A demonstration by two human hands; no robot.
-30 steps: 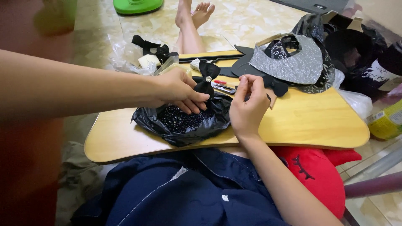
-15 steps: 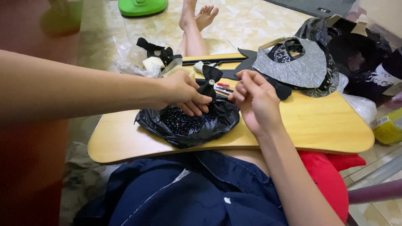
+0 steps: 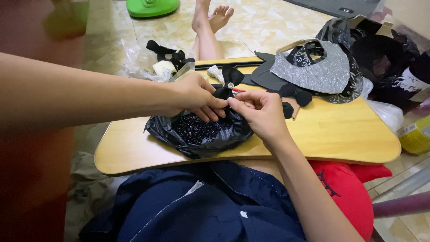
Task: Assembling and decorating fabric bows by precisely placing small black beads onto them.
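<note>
Both hands pinch the bow [image 3: 229, 85]: the left hand [image 3: 197, 96] and right hand [image 3: 262, 110] should hold it steady over the bead bag [image 3: 197, 132], gem centred.

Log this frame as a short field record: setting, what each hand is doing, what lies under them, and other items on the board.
setting: person seated on a tiled floor, wooden lap table across the legs
left hand: pinches the black fabric bow from the left
right hand: fingertips meet the bow's lower edge
bow detail: small shiny stud at its centre
under hands: open black plastic bag of dark beads
elsewhere on board: grey glitter cut-out, black felt pieces
</note>
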